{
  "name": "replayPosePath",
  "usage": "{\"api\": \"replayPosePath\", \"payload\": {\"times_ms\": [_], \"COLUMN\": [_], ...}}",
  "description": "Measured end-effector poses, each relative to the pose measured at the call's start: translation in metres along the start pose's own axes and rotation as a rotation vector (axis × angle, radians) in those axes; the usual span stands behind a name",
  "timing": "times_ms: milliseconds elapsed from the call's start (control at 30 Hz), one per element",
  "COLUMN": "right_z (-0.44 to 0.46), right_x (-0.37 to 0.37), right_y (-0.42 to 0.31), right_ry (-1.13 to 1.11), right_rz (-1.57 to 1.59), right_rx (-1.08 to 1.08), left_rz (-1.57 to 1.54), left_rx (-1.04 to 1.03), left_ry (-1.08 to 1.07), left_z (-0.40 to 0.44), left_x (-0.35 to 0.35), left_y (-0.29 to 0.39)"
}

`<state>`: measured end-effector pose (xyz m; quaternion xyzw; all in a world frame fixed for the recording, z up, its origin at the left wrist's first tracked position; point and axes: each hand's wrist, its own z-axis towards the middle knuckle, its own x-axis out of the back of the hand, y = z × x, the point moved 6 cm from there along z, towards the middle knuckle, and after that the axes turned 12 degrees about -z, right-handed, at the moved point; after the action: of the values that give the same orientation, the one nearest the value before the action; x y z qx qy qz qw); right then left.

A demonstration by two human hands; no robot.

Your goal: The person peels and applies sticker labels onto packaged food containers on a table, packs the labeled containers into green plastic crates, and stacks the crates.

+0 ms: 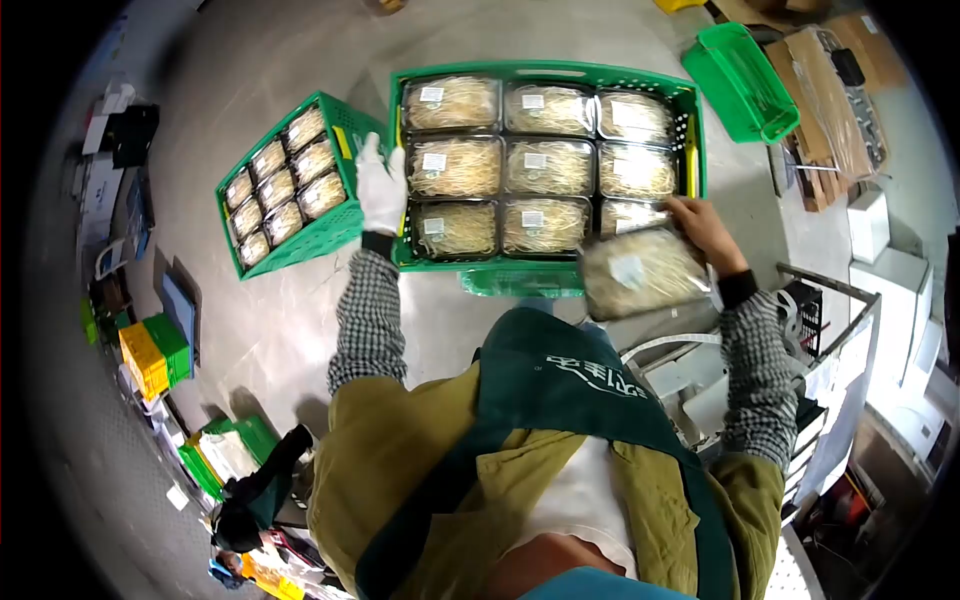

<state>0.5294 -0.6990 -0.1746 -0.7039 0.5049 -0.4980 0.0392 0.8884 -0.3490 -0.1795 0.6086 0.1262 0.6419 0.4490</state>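
Note:
A green plastic crate (548,68) in front of me holds rows of clear-lidded packs of pale, thin sprouts (548,165), each with a white label. My right hand (708,232), bare, grips the far right corner of one pack of sprouts (645,275). That pack is tilted over the crate's near right corner and partly covers the pack below it. My left hand (381,187), in a white glove, is at the crate's left rim with its fingers stretched out and nothing in it. Whether it touches the rim I cannot tell.
Left of it stands a second green crate (345,215) with similar packs. An empty-looking green basket (740,85) lies at the far right beside cardboard (820,95). A metal-framed cart (830,285) stands on my right. Behind on the left, another person (245,510) is near stacked crates (158,352).

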Motion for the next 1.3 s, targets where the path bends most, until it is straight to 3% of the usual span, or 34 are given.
{"api": "replayPosePath", "payload": {"times_ms": [100,133,167,200,233,300,333,400,467,533,567,600,700,733,767,800,833,867,900,933,967,1033,1100,1233,1300], "right_z": [0.06,0.069,0.098,0.102,0.098,0.08,0.08,0.033,-0.026,-0.107,-0.152,-0.211,-0.418,-0.49,-0.558,-0.639,-0.711,-0.784,-0.846,-0.902,-0.948,-1.002,-1.034,-1.092,-1.12], "right_x": [-0.072,-0.088,-0.13,-0.145,-0.151,-0.147,-0.158,-0.122,-0.075,-0.031,-0.017,-0.006,0.005,-0.007,-0.026,-0.058,-0.083,-0.137,-0.154,-0.178,-0.204,-0.234,-0.25,-0.311,-0.356], "right_y": [-0.064,-0.096,-0.096,-0.117,-0.133,-0.138,-0.121,-0.08,-0.016,0.061,0.103,0.144,0.258,0.295,0.347,0.377,0.393,0.442,0.435,0.45,0.469,0.484,0.488,0.483,0.474], "right_ry": [-0.1,0.014,0.137,0.384,0.353,0.521,0.48,0.699,0.608,0.675,0.729,0.803,1.146,1.2,1.447,1.545,1.587,1.997,1.851,1.686,1.573,1.295,1.249,0.918,0.853], "right_rz": [0.247,0.218,0.223,0.101,0.117,0.165,0.161,-0.008,0.22,0.285,0.312,0.289,0.354,0.575,0.153,0.152,-0.103,0.088,0.174,-0.331,-0.408,-0.433,-0.451,-0.336,0.029], "right_rx": [-0.085,0.064,0.027,0.315,0.295,0.373,0.579,0.576,0.264,0.081,-0.009,-0.114,-0.445,-0.627,-0.661,-0.862,-1.151,-0.938,-1.493,-1.831,-1.867,-2.206,-2.354,-2.663,-2.714], "left_rz": [-0.209,-0.188,-0.172,-0.031,0.254,0.436,0.32,0.298,-0.204,0.525,0.151,0.681,0.757,0.735,0.709,0.673,0.636,0.6,0.553,0.488,0.405,0.155,-0.052,-0.368,-0.459], "left_rx": [-0.045,-0.125,-0.21,-0.281,-0.326,-0.341,-0.357,-0.445,0.09,-0.569,-0.377,-0.334,-0.501,-0.495,-0.482,-0.476,-0.475,-0.486,-0.511,-0.565,-0.642,-0.966,-1.2,-1.258,-1.277], "left_ry": [-0.035,-0.075,-0.12,-0.207,-0.284,-0.454,-0.577,-0.508,-0.645,-0.447,-0.366,-0.553,-0.305,-0.244,-0.197,-0.158,-0.146,-0.145,-0.159,-0.198,-0.253,-0.43,-0.533,-0.92,-1.094], "left_z": [-0.052,-0.066,-0.078,-0.09,-0.105,-0.129,-0.135,-0.136,-0.133,-0.109,-0.097,-0.092,-0.068,-0.074,-0.081,-0.092,-0.103,-0.117,-0.133,-0.151,-0.171,-0.22,-0.306,-0.475,-0.547], "left_x": [0.007,0.007,0.005,-0.002,-0.014,-0.039,-0.043,-0.056,-0.071,-0.091,-0.102,-0.122,-0.134,-0.146,-0.157,-0.172,-0.189,-0.208,-0.229,-0.254,-0.282,-0.358,-0.394,-0.429,-0.459], "left_y": [0.055,0.067,0.079,0.09,0.091,0.07,0.064,0.055,0.048,0.041,0.039,0.061,0.089,0.118,0.145,0.173,0.203,0.235,0.273,0.31,0.35,0.438,0.545,0.719,0.771]}}
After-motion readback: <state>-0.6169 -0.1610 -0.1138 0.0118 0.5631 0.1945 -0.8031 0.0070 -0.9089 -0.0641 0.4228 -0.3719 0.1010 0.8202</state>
